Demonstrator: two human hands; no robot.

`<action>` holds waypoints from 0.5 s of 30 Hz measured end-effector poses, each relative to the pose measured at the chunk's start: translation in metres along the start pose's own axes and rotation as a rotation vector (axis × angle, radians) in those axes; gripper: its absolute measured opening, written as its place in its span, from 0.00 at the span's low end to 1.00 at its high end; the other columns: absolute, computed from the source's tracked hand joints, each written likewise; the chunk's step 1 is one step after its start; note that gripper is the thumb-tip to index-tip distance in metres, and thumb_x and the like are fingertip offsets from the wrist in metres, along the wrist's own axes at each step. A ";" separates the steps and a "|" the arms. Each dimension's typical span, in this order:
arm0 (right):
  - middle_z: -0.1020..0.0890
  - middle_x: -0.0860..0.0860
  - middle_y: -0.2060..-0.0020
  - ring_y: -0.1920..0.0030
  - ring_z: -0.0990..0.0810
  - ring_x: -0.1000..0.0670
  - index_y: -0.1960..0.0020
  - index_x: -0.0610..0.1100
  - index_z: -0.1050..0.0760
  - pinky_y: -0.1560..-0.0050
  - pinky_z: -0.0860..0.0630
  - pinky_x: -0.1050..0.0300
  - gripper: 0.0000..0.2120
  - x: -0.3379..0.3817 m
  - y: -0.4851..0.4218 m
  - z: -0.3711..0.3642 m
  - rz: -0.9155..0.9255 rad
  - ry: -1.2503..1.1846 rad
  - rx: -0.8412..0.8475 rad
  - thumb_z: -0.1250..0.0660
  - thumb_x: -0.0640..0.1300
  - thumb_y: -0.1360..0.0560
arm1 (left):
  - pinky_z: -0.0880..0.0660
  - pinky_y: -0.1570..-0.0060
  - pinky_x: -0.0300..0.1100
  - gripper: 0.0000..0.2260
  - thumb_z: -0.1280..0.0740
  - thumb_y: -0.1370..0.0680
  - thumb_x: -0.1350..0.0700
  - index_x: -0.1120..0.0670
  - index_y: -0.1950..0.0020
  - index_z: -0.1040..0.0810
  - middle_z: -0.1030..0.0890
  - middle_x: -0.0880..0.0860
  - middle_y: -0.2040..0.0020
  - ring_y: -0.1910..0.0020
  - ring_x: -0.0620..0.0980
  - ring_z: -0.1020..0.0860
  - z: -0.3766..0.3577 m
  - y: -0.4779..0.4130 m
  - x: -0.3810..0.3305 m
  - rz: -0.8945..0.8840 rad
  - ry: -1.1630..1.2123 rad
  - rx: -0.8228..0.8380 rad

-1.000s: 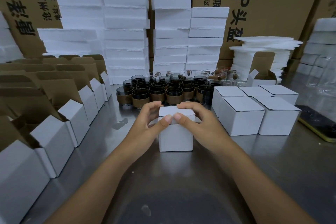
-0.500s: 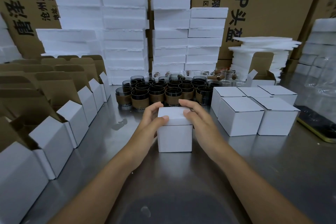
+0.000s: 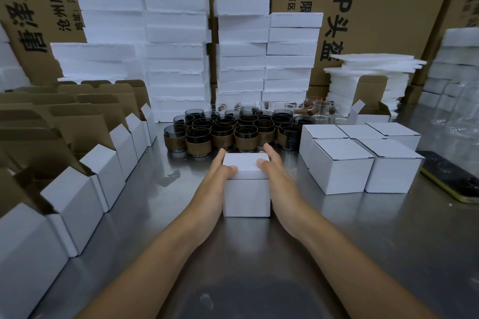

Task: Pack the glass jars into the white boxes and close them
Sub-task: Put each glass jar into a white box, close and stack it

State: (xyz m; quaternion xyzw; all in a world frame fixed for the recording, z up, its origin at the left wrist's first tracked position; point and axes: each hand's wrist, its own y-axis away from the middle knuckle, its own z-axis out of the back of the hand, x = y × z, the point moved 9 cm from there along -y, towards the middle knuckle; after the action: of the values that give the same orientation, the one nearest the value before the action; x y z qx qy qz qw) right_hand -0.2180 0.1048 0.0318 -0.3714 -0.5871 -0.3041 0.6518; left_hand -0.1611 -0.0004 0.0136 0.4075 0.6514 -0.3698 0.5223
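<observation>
A small white box [image 3: 246, 195] stands closed on the steel table in front of me. My left hand [image 3: 216, 180] presses against its left side, thumb on the lid. My right hand [image 3: 277, 176] holds its right side, thumb also on the lid. Behind the box stands a cluster of several dark glass jars [image 3: 233, 131] with brown sleeves. Several closed white boxes [image 3: 360, 160] sit to the right. A row of open white boxes [image 3: 85, 189] with raised brown flaps runs along the left.
Stacks of white foam blocks [image 3: 241, 52] and large cardboard cartons [image 3: 375, 8] line the back. Thin foam sheets [image 3: 368, 70] pile up at back right beside an open box [image 3: 370, 114] and clear glasses [image 3: 321, 110]. A dark phone in a yellow case [image 3: 453, 179] lies at right.
Both hands slid from the lid's top down to the box's sides, with thumbs resting on the lid. The lid now lies flat and shut.
</observation>
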 end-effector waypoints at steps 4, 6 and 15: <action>0.40 0.59 0.29 0.34 0.36 0.57 0.24 0.61 0.51 0.42 0.37 0.61 0.27 -0.003 -0.003 -0.001 0.001 -0.017 0.015 0.46 0.49 0.20 | 0.28 0.37 0.52 0.21 0.32 0.41 0.44 0.28 0.50 0.28 0.24 0.45 0.37 0.43 0.45 0.21 -0.001 0.000 0.000 -0.002 0.033 0.000; 0.38 0.60 0.31 0.35 0.33 0.56 0.24 0.61 0.51 0.40 0.34 0.59 0.27 -0.004 -0.005 -0.002 -0.006 -0.044 0.014 0.46 0.48 0.20 | 0.28 0.37 0.52 0.23 0.32 0.42 0.44 0.29 0.48 0.28 0.23 0.46 0.37 0.43 0.46 0.21 -0.001 0.000 -0.001 -0.011 0.044 -0.011; 0.33 0.56 0.32 0.37 0.28 0.53 0.25 0.60 0.45 0.38 0.30 0.55 0.27 -0.007 -0.007 -0.001 0.011 -0.051 0.017 0.45 0.42 0.21 | 0.27 0.38 0.51 0.34 0.37 0.35 0.54 0.41 0.28 0.36 0.23 0.46 0.38 0.44 0.47 0.21 -0.002 0.001 -0.003 -0.051 0.065 -0.022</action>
State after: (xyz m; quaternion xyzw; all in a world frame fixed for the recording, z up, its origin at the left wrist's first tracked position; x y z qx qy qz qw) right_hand -0.2245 0.0999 0.0256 -0.3765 -0.6041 -0.2859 0.6416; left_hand -0.1602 0.0010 0.0171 0.3969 0.6823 -0.3623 0.4957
